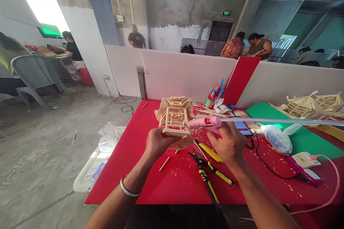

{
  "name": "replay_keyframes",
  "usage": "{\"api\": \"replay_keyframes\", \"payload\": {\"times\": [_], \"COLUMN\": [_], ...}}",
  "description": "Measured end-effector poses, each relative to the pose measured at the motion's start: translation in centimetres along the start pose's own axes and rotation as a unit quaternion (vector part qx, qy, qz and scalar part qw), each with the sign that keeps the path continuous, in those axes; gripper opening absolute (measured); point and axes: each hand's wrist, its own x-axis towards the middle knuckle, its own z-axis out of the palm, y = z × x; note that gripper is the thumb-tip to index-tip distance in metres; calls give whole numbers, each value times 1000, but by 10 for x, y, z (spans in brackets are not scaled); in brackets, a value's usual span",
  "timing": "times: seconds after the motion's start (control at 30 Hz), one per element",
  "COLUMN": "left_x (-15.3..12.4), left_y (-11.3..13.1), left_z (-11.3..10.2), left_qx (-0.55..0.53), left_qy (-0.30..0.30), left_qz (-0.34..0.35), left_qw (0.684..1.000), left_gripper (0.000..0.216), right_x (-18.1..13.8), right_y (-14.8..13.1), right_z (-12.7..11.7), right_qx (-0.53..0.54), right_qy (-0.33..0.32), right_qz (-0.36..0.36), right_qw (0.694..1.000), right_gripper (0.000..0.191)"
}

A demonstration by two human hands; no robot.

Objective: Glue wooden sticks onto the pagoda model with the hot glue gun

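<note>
The left hand [159, 144] is closed around the near left edge of a stick-built model [176, 109], its thumb pointing right along the lower rim and its other fingers mostly hidden by the model. The left forearm [111, 205] slants up and to the right from the bottom edge, with 1 pale bracelet [125, 190] at the wrist. The model sits between the 2 hands, over the far left part of the red table [161, 193]; whether its base touches the surface is not clear.

The right hand [230, 146] is curled around the handle of a pink glue gun [215, 121], knuckles toward the camera, thumb reaching left beside the grip; the trigger finger cannot be made out. The right forearm [264, 195] slants up and to the left from the lower right. The gun lies nearly level, nozzle at the model's right side, though contact cannot be told. A long clear glue stick [285, 121] runs from its rear to the right edge. Below, between the forearms, lie pliers [203, 176] and a yellow cutter [211, 152].
</note>
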Motion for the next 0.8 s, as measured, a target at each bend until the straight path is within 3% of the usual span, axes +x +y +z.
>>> {"api": "replay_keyframes", "payload": {"times": [0.5, 0.8], "left_x": [-2, -5], "left_y": [-13, -8], "left_z": [1, 4], "left_qx": [68, 47], "left_qy": [48, 41], "left_qz": [34, 21], "left_qw": [996, 998], "left_gripper": [28, 26], "right_x": [5, 11], "right_y": [-8, -27], "right_z": [-9, -6], "right_qx": [-12, 27], "right_qy": [-4, -25], "right_qz": [-20, 16], "right_qw": [1000, 999], "right_gripper": [22, 21]}}
